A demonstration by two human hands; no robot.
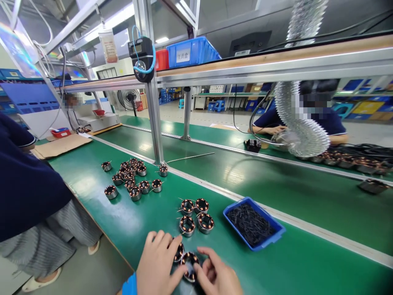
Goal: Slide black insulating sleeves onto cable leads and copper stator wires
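Observation:
A motor stator point(190, 277), a metal ring with copper windings, sits on the green bench between my two hands at the bottom of the head view. My left hand point(158, 264) bends over its left side, thumb at the near rim. A second stator point(179, 253) lies partly hidden under the fingers of that hand. My right hand point(218, 272) is curled at the right side of the front stator, its thumb at the rim and its index finger arched above. Fine wire ends at the stator are too blurred to make out.
Beyond my hands stand several stators point(187, 225) with wire ends sticking out. A blue tray point(270, 241) of short black tubes is at the right. More stators point(135, 194) cluster farther left. A metal post point(155, 123) rises behind them. Co-workers sit left and across.

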